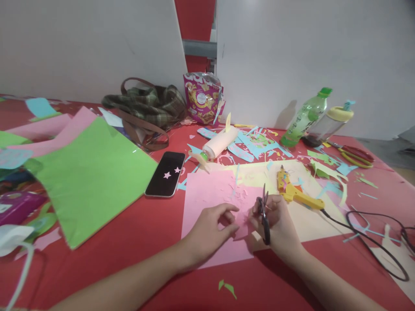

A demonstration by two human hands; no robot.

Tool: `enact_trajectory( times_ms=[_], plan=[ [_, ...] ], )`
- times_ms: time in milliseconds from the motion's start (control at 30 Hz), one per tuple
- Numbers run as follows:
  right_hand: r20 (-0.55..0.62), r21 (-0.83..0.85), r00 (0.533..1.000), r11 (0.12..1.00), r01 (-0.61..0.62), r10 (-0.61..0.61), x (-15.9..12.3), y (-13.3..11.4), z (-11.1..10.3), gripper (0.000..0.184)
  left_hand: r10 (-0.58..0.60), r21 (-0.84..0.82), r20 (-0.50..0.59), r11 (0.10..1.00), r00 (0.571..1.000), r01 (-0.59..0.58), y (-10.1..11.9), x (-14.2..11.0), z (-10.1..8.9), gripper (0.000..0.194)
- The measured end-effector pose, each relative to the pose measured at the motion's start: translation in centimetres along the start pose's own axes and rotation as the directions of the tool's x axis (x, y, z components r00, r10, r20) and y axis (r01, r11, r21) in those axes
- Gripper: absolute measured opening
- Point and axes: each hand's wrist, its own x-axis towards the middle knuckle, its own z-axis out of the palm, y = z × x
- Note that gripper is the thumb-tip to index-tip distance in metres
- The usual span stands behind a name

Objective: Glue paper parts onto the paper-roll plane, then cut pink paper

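My right hand (274, 222) is closed on a pair of dark-handled scissors (265, 216), whose blades point up and away from me. My left hand (210, 231) rests over a pink sheet of paper (202, 185), with thumb and index finger curved but apart. A smaller pink piece of paper (243, 231) lies between my hands, just beyond the left fingertips. Tiny pink cuttings (238, 193) are scattered on the sheet. Two small pink paper stars (167, 176) lie on a black-screened phone (165, 175) to the left.
A yellow hot glue gun (298, 196) lies on cream paper (311, 224), its black cord trailing right. A paper-wrapped bottle (222, 142), snack bag (203, 98), plaid bag (152, 103), green bottle (306, 116) and clear bottle (329, 125) stand behind. Green sheet (97, 181) covers the left.
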Motion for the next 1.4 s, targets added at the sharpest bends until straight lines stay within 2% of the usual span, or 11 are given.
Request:
enact_trajectory(
  times_ms=[133,267,367,467,667,967,1400],
  plan=[
    [-0.021,-0.015,1.0,1.0,0.022,-0.023,-0.1,0.0,0.0,0.034,-0.007,0.004,-0.048,1.0,0.999,0.007,-0.1,-0.1,0.1,0.009],
    [-0.071,-0.041,0.996,0.998,0.045,-0.048,-0.2,0.3,-0.1,0.035,-0.072,-0.172,-0.105,0.984,0.992,0.053,-0.1,-0.1,0.2,0.008],
    [-0.07,-0.058,0.995,0.996,0.062,-0.066,-0.5,0.4,0.1,0.036,-0.113,-0.306,-0.074,0.948,0.991,0.086,-0.4,0.0,0.6,0.009],
    [-0.066,-0.069,0.994,0.994,0.08,-0.085,-0.7,0.3,0.2,0.036,-0.12,-0.363,-0.012,0.926,0.993,0.108,-0.6,0.0,1.1,0.011],
    [-0.039,-0.103,0.997,0.993,0.056,-0.06,-1.1,0.6,0.1,0.034,-0.167,-0.379,0.065,0.908,0.984,0.18,0.0,-0.1,1.7,0.015],
    [-0.025,-0.161,0.999,0.987,0.029,-0.033,-1.2,0.9,0.3,0.03,-0.103,-0.323,0.109,0.937,0.989,0.133,-0.9,-0.2,1.8,0.022],
    [-0.024,-0.205,0.998,0.978,0.046,-0.052,-1.3,1.3,0.2,0.034,-0.131,-0.368,0.122,0.915,0.984,0.167,-0.6,-0.2,1.8,0.028]
  ],
)
